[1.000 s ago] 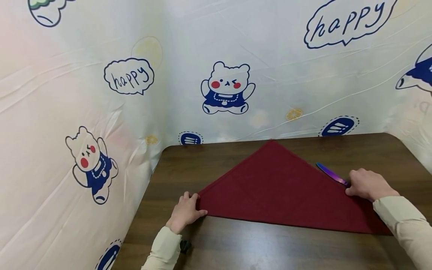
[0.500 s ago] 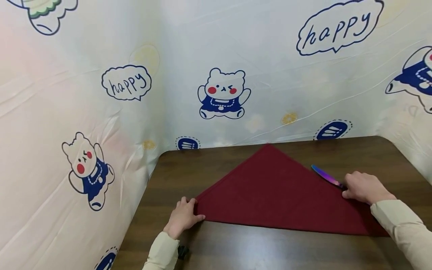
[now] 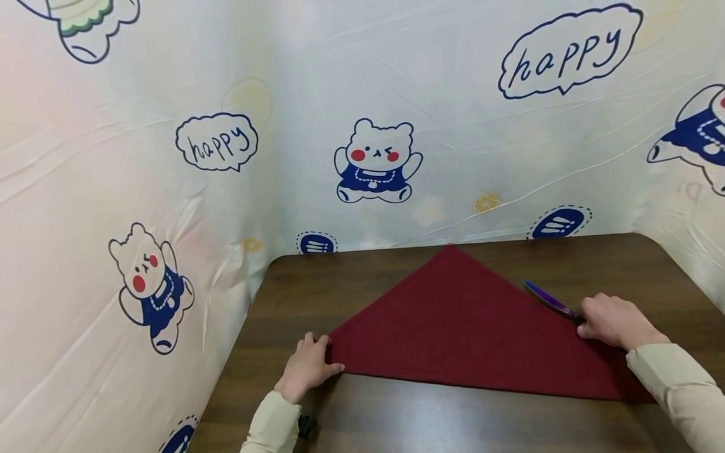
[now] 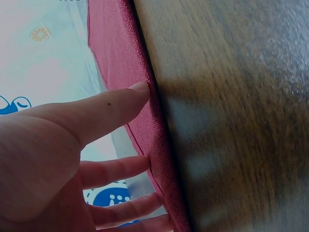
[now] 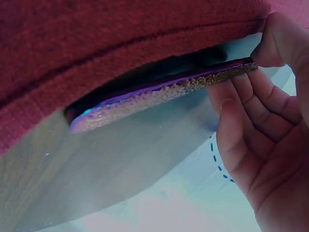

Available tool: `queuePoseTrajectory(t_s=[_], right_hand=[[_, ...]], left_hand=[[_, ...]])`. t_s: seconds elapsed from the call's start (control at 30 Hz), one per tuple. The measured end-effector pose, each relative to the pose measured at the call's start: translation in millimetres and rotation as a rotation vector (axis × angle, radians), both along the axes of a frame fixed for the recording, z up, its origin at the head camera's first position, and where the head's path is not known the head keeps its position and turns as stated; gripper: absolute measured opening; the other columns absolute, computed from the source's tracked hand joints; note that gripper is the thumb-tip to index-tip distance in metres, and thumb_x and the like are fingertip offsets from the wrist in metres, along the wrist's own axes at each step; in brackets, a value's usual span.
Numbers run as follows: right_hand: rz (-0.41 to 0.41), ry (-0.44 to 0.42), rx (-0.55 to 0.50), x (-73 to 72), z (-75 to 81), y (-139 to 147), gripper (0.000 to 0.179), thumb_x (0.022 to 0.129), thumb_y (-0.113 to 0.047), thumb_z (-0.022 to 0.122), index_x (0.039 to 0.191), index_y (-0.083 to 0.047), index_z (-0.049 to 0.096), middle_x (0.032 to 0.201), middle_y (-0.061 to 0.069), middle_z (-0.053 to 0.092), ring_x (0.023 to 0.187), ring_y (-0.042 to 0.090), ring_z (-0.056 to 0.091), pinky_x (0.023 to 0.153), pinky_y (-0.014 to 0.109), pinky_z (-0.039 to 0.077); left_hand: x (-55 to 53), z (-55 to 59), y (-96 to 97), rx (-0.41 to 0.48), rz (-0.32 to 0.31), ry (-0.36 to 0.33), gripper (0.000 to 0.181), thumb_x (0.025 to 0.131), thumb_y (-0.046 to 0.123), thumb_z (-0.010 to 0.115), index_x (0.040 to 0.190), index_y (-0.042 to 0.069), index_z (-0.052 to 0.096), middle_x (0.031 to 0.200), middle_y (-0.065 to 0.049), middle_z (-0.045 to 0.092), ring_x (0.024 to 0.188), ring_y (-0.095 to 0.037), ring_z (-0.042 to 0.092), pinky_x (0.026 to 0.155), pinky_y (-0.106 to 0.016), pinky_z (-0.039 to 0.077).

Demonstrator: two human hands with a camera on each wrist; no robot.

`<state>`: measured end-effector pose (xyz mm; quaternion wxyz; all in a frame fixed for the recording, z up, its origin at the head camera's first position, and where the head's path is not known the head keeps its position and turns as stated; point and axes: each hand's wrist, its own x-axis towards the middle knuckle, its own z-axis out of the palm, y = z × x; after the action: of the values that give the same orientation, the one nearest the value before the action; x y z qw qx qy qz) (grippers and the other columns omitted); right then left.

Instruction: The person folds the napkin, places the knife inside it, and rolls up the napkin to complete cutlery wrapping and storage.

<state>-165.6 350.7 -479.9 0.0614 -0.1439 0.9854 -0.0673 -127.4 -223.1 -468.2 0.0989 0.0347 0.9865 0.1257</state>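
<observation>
A dark red cloth napkin (image 3: 453,327), folded into a triangle, lies on the table with its peak pointing to the far edge. At its left corner rests my left hand (image 3: 307,366), thumb on the front edge and fingers spread along the slanted side; in the left wrist view the thumb and fingertips touch the napkin (image 4: 130,63). My right hand (image 3: 614,319) pinches a shiny purple-blue table knife (image 3: 548,299) between thumb and fingers by the right slanted side. In the right wrist view the knife (image 5: 140,99) lies along the napkin's edge; its near end is hidden.
The brown wooden table (image 3: 340,277) has rounded far corners. A pale printed sheet (image 3: 294,157) with cartoon bears hangs behind it and along the left side. A small dark object (image 3: 307,426) shows beside the left sleeve.
The head view has shifted slightly. The knife's shine has turned from bright purple to darker blue, as if tilted a little in my right hand. Both hands and the napkin stay in place.
</observation>
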Motion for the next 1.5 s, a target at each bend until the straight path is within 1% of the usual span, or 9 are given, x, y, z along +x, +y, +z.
queuePoseTrajectory(t_s=[0.33,0.57,0.83,0.9,1.0,1.07,1.27,1.43,1.5], right_hand=[[0.036,0.100,-0.052,-2.3,5.6,-5.1,0.026,0.069,-0.012,0.070,0.060,-0.015,0.046,0.059,-0.003,0.045,0.054,0.015,0.039,0.051,0.033,0.034],[0.062,0.107,-0.091,-1.5,9.2,-18.1,0.020,0.074,-0.008,0.068,0.066,-0.013,0.051,0.060,-0.003,0.045,0.055,0.013,0.039,0.052,0.031,0.034],[0.121,0.148,-0.104,-1.2,15.3,-38.3,0.021,0.077,-0.006,0.067,0.069,-0.016,0.050,0.061,-0.006,0.043,0.058,0.011,0.038,0.055,0.028,0.033],[0.130,0.140,-0.117,-0.9,17.4,-42.5,0.017,0.077,-0.006,0.066,0.071,-0.016,0.054,0.064,-0.007,0.046,0.060,0.010,0.039,0.056,0.028,0.034],[0.130,0.097,-0.144,-0.2,18.4,-50.0,0.008,0.078,-0.006,0.064,0.078,-0.014,0.063,0.070,-0.007,0.054,0.062,0.008,0.043,0.058,0.027,0.037],[0.133,0.063,-0.163,0.7,18.1,-55.8,0.008,0.079,-0.007,0.064,0.083,-0.012,0.067,0.075,-0.007,0.059,0.064,0.008,0.045,0.058,0.026,0.039],[0.202,0.044,-0.202,4.4,13.3,-72.9,0.007,0.080,-0.007,0.067,0.082,-0.013,0.067,0.075,-0.009,0.058,0.065,0.005,0.046,0.060,0.025,0.041],[0.249,0.018,-0.223,5.2,8.2,-84.8,0.008,0.082,-0.010,0.070,0.088,-0.016,0.069,0.085,-0.009,0.064,0.073,0.005,0.052,0.067,0.030,0.050],[0.271,0.005,-0.231,5.2,6.5,-89.3,0.009,0.082,-0.011,0.071,0.089,-0.016,0.070,0.087,-0.008,0.064,0.076,0.005,0.054,0.070,0.032,0.051]], left_hand=[[1.8,-0.7,-0.3,0.002,0.000,0.015,0.056,0.076,0.035,0.080,0.118,0.002,0.061,0.107,-0.019,0.052,0.094,-0.032,0.050,0.071,-0.049,0.050],[0.8,-2.0,-1.6,0.003,-0.001,0.010,0.055,0.076,0.032,0.080,0.118,0.003,0.061,0.108,-0.019,0.052,0.094,-0.032,0.050,0.070,-0.049,0.050],[0.0,-3.5,-2.3,0.003,0.001,0.012,0.055,0.076,0.034,0.080,0.118,0.003,0.061,0.108,-0.018,0.052,0.094,-0.032,0.050,0.070,-0.049,0.050],[-0.1,-3.7,-2.4,0.004,-0.001,0.014,0.055,0.076,0.034,0.080,0.117,0.003,0.061,0.108,-0.018,0.052,0.094,-0.031,0.049,0.070,-0.048,0.050],[-0.4,-3.4,-2.5,0.007,-0.002,0.017,0.055,0.076,0.034,0.080,0.117,0.003,0.061,0.108,-0.018,0.052,0.093,-0.031,0.049,0.070,-0.048,0.050],[-0.5,-3.2,-2.5,0.008,-0.002,0.018,0.055,0.076,0.034,0.080,0.117,0.003,0.061,0.109,-0.018,0.052,0.094,-0.031,0.049,0.070,-0.048,0.050],[-0.1,-2.5,-2.7,0.012,-0.001,0.015,0.055,0.076,0.034,0.080,0.118,0.004,0.060,0.110,-0.018,0.051,0.095,-0.032,0.049,0.070,-0.048,0.050],[0.3,-3.2,-3.1,0.019,-0.005,0.017,0.055,0.077,0.034,0.080,0.118,0.003,0.060,0.109,-0.018,0.051,0.095,-0.032,0.049,0.071,-0.048,0.050],[0.0,-3.9,-3.1,0.021,-0.005,0.020,0.055,0.076,0.034,0.080,0.117,0.004,0.060,0.109,-0.017,0.051,0.096,-0.032,0.049,0.071,-0.049,0.050]])
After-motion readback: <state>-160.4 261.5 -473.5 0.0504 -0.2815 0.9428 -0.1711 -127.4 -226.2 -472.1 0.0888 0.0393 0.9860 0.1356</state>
